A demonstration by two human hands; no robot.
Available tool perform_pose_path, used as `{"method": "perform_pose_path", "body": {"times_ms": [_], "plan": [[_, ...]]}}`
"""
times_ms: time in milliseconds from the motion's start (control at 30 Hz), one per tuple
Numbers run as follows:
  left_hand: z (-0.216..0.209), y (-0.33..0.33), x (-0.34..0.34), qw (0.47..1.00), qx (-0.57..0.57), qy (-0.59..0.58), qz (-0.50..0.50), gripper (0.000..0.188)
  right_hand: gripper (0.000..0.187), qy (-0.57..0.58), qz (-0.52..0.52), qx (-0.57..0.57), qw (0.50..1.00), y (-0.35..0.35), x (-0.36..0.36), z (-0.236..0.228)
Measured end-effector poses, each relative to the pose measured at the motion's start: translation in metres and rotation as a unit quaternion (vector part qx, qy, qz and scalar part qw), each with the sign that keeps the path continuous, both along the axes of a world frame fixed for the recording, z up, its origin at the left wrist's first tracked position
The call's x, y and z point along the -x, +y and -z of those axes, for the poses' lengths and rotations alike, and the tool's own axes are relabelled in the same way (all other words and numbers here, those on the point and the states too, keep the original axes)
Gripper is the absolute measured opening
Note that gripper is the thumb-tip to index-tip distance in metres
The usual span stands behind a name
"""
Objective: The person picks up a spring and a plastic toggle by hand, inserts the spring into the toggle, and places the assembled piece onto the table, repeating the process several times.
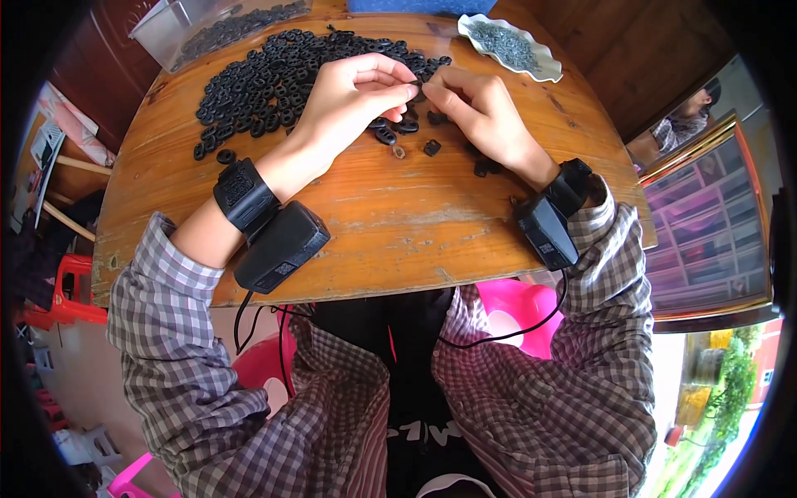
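Observation:
Over the far middle of a wooden table (357, 249), my two hands meet fingertip to fingertip. My left hand (353, 95) pinches a small black piece (417, 85) between thumb and fingers. From the other side, my right hand (477, 100) closes thumb and forefinger at the same piece; fingers cover most of it. Behind and left of my left hand spreads a large pile of small black oval pieces with holes (257, 83). A few loose black pieces (385, 134) lie just below my fingertips, and others sit partly under my right hand.
A clear bin (178, 54) with more black pieces stands at the far left. At the far right is a white wavy-rimmed dish (550, 70) of small grey bits. A blue container (419, 6) sits at the back edge. Black boxes with cables (282, 249) are strapped to both wrists.

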State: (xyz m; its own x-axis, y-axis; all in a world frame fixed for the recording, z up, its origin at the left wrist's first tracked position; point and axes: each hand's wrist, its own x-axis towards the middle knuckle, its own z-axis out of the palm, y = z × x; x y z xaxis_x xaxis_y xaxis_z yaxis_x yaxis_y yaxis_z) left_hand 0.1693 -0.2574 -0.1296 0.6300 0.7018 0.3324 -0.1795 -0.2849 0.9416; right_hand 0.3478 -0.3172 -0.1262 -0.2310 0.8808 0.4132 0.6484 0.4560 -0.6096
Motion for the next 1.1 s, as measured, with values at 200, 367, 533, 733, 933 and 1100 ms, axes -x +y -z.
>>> {"method": "perform_pose_path", "body": {"times_ms": [200,367,533,733,933,1100], "plan": [[0.002,0.003,0.001,1.0,0.003,0.009,0.001,0.015,0.014,-0.001,0.03,-0.032,0.999,-0.004,0.005,-0.006],[0.001,0.001,0.002,1.0,-0.002,0.02,0.013,0.015,0.012,0.006,-0.029,-0.017,0.999,0.001,0.0,0.0],[0.003,0.003,0.002,0.999,0.029,0.021,0.016,0.016,0.014,0.001,-0.001,-0.008,1.0,0.0,0.004,0.0],[0.006,0.01,0.004,0.997,0.065,-0.022,-0.032,0.014,0.014,-0.021,0.02,-0.032,0.999,-0.002,0.007,-0.004],[0.007,0.013,0.007,0.99,0.113,-0.069,-0.056,0.015,0.023,-0.091,-0.073,-0.027,0.993,-0.003,0.01,0.002],[0.005,0.012,0.007,0.991,0.114,-0.069,-0.033,0.018,0.02,-0.108,-0.077,-0.102,0.986,0.001,0.007,0.004]]}}
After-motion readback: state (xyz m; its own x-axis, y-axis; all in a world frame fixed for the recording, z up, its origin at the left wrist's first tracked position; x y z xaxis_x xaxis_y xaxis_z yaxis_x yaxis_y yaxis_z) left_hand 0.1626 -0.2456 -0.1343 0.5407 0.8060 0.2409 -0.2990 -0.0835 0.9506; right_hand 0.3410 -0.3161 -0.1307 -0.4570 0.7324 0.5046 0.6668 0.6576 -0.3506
